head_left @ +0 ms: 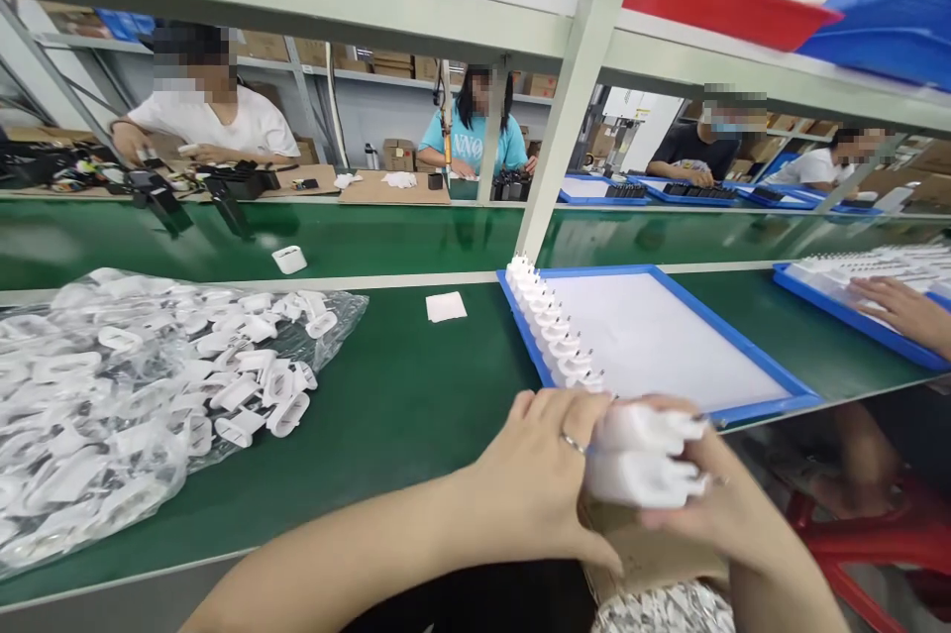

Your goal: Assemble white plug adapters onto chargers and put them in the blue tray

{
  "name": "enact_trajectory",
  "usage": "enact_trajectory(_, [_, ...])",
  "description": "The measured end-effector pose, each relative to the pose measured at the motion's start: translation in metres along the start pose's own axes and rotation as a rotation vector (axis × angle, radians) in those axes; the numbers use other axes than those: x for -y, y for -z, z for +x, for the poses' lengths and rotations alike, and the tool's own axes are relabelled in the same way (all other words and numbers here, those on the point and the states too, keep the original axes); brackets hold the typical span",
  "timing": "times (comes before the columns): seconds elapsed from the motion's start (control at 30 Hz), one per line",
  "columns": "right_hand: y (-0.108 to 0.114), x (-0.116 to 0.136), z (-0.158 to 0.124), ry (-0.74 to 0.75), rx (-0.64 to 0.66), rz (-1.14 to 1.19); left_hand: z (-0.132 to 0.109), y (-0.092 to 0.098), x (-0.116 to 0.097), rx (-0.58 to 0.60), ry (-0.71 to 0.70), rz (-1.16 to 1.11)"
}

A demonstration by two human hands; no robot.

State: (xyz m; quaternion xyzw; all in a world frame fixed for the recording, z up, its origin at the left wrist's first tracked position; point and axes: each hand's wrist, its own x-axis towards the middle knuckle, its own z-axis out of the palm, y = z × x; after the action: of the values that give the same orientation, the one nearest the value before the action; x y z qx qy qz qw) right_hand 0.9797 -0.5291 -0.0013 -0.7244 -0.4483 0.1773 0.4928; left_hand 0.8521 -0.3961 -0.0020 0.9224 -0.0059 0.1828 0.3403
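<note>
Two white plastic plug housings point(645, 455), side by side and blurred by motion, are held between my hands at the front edge of the bench. My left hand point(546, 474), with a ring on one finger, grips their left ends. My right hand point(709, 499) closes around their right side; part of its fingers is hidden behind them. Below the hands is a cardboard box point(639, 549) of small shiny metal pieces point(665, 608). Just beyond, a blue-rimmed tray point(690, 316) has a row of similar white housings point(550, 326) with metal pins along its left side.
A clear plastic bag point(159, 395) of loose white housings spreads across the left. A white pad point(446, 306) and a single white part point(289, 260) lie farther back. At right, a co-worker's hand point(902, 311) rests over another filled tray point(839, 311). A shelf post point(569, 98) rises ahead.
</note>
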Motion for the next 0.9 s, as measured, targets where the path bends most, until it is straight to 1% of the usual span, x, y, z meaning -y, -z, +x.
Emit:
enact_trajectory(0.03, [0.009, 0.0, 0.018, 0.019, -0.096, -0.016, 0.0, 0.011, 0.007, 0.006, 0.025, 0.058])
enact_trajectory(0.07, [0.019, -0.003, 0.039, 0.015, -0.223, -0.025, -0.001, 0.021, 0.017, 0.008, 0.083, 0.108])
enact_trajectory(0.1, [0.028, -0.006, 0.061, 0.003, -0.321, -0.029, -0.005, 0.029, 0.028, 0.017, 0.162, 0.145])
enact_trajectory(0.13, [0.035, -0.012, 0.084, 0.003, -0.357, -0.04, -0.01, 0.036, 0.04, 0.041, 0.244, 0.167])
enact_trajectory(0.2, [0.043, -0.028, 0.13, 0.0, -0.332, -0.035, -0.023, 0.047, 0.065, 0.116, 0.384, 0.17])
enact_trajectory(0.27, [0.041, -0.047, 0.17, -0.085, -0.254, -0.064, -0.035, 0.057, 0.087, 0.168, 0.492, 0.175])
enact_trajectory(0.3, [0.036, -0.057, 0.187, -0.138, -0.199, -0.096, -0.041, 0.062, 0.098, 0.169, 0.541, 0.192])
enact_trajectory(0.37, [0.024, -0.072, 0.212, -0.217, -0.093, -0.143, -0.048, 0.076, 0.116, 0.122, 0.639, 0.258])
enact_trajectory(0.47, [0.008, -0.084, 0.234, -0.256, 0.032, -0.165, -0.053, 0.107, 0.146, -0.022, 0.784, 0.411])
enact_trajectory(0.53, [0.002, -0.087, 0.244, -0.276, 0.108, -0.178, -0.052, 0.132, 0.17, -0.113, 0.885, 0.5])
enact_trajectory(0.6, [0.001, -0.088, 0.253, -0.294, 0.159, -0.202, -0.05, 0.156, 0.194, -0.171, 0.976, 0.559])
enact_trajectory(0.67, [0.001, -0.087, 0.262, -0.312, 0.178, -0.243, -0.044, 0.176, 0.216, -0.206, 1.052, 0.612])
enact_trajectory(0.77, [-0.001, -0.084, 0.27, -0.343, 0.183, -0.3, -0.029, 0.196, 0.241, -0.227, 1.176, 0.682])
enact_trajectory(0.83, [-0.003, -0.081, 0.269, -0.355, 0.192, -0.31, -0.017, 0.203, 0.253, -0.251, 1.265, 0.655])
enact_trajectory(0.9, [-0.006, -0.08, 0.265, -0.351, 0.205, -0.298, -0.005, 0.205, 0.265, -0.289, 1.322, 0.594])
